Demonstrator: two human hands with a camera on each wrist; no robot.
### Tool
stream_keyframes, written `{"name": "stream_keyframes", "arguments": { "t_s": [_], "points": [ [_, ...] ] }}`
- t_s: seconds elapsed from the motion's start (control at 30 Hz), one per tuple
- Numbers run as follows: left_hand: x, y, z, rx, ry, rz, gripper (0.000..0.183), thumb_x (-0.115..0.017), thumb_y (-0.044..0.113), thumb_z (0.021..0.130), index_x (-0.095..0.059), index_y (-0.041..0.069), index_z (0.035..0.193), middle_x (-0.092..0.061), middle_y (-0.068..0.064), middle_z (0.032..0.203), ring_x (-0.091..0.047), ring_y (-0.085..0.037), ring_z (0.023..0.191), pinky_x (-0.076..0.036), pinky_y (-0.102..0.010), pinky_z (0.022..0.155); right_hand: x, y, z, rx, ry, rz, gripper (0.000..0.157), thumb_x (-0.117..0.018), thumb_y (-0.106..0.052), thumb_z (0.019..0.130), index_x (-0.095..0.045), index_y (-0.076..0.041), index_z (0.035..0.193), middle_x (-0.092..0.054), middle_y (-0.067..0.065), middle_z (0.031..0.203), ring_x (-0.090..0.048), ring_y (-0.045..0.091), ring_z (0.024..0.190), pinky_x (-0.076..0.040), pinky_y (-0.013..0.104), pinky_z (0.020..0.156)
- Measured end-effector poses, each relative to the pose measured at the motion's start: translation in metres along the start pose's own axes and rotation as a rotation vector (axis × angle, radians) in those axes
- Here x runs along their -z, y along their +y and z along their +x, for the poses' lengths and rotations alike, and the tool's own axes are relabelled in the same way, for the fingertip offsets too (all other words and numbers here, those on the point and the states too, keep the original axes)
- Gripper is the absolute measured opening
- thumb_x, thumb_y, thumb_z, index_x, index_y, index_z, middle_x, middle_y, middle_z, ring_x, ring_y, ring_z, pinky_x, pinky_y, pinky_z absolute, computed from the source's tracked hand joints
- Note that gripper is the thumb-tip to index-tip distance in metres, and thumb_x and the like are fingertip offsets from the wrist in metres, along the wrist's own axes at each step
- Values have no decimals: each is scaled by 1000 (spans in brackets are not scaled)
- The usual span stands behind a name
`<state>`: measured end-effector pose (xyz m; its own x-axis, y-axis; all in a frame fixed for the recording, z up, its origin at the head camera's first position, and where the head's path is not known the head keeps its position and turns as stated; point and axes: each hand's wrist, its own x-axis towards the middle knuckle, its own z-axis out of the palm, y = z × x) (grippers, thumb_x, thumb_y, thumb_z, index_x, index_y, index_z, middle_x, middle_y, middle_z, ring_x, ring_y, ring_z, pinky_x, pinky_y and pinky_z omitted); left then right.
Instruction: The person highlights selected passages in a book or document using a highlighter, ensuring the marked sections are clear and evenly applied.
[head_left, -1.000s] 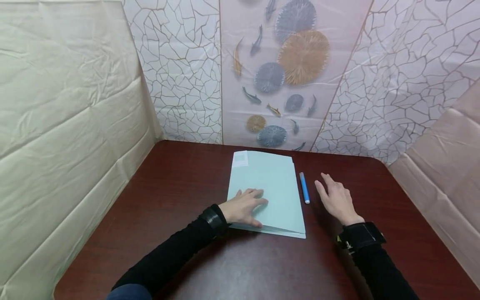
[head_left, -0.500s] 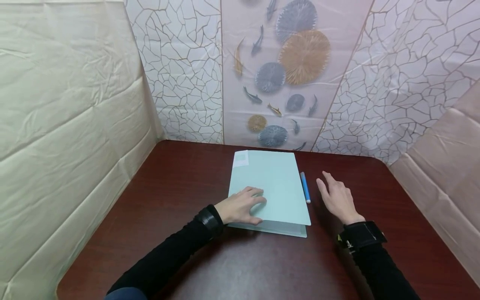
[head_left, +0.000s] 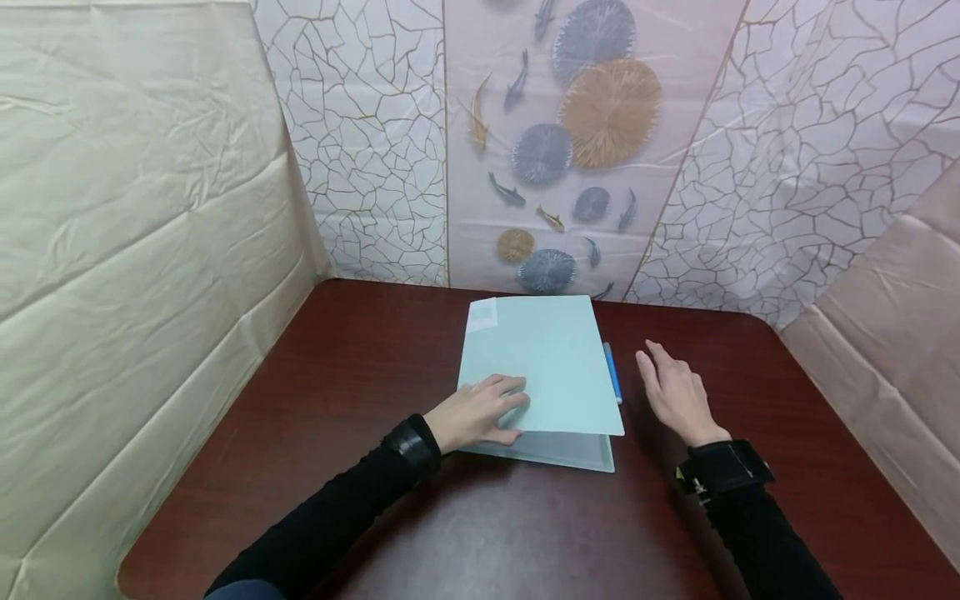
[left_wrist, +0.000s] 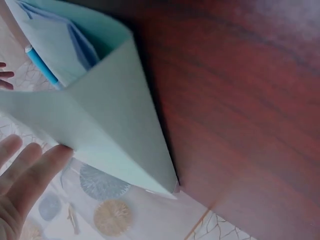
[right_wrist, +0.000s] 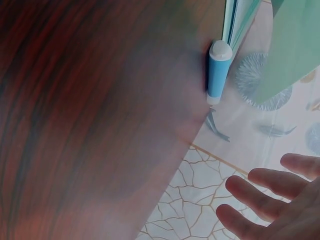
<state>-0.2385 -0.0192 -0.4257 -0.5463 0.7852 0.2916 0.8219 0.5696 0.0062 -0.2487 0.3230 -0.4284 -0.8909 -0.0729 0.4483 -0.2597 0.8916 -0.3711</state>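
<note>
A pale green file folder [head_left: 547, 358] lies on the table, its cover lifted at the right side and front. My left hand [head_left: 480, 410] is over the left part of the cover, fingers spread; in the left wrist view a fingertip meets the cover [left_wrist: 105, 120]. Inside the folder, white and blue-edged sheets [left_wrist: 60, 37] show. A blue marker [head_left: 612, 372] with white ends lies just right of the folder, partly hidden by the raised cover. My right hand [head_left: 677, 402] hovers right of the marker, holding nothing, fingers loosely extended.
The dark red-brown table [head_left: 375, 367] reaches to a patterned cloth wall [head_left: 375, 167] at the back. Cream fabric [head_left: 150, 250] hangs on the left and a pinkish cloth panel [head_left: 892, 333] on the right.
The folder's cover has risen at its right side and front, now overhanging part of the marker. My left hand has shifted slightly left and up; my right hand has barely moved.
</note>
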Motion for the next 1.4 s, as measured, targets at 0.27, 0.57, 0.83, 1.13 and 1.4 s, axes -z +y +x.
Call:
{"name": "stream_keyframes", "arguments": {
  "t_s": [0.27,0.57,0.83,1.13,1.4],
  "points": [
    [1,3,-7,-30,23,84,49,-56,38,94,-49,20,139,-46,-7,148,-48,-21,131,-58,-34,68,1,-1,0,15,15,0,52,-34,-33,105,-44,4,141,-59,33,121,-59,47,90,-45,58,71],
    [4,9,-12,-4,45,83,60,-51,27,94,-31,20,151,-41,-11,152,-46,-22,135,-49,-21,55,0,-1,1,34,29,0,51,-35,-31,105,-46,5,138,-62,33,116,-61,45,84,-47,55,67],
    [2,10,-16,22,102,82,75,-55,19,93,-15,28,156,-30,-13,157,-38,-23,141,-28,-11,44,-1,-3,2,22,18,-4,51,-34,-32,105,-46,5,138,-60,33,121,-60,47,92,-46,59,73],
    [7,8,-28,62,242,-29,86,-59,8,91,-12,40,154,-10,-12,163,-41,-24,139,-23,-10,39,-1,-3,1,23,4,8,51,-33,-32,106,-46,6,138,-54,33,130,-59,48,98,-45,60,76],
    [13,1,-37,125,302,-79,84,-58,3,88,-19,41,153,0,-12,164,-41,-28,136,-30,-8,43,-3,-4,3,9,-12,10,52,-33,-33,106,-46,5,138,-48,33,137,-54,51,110,-43,63,85]
  ]
}}
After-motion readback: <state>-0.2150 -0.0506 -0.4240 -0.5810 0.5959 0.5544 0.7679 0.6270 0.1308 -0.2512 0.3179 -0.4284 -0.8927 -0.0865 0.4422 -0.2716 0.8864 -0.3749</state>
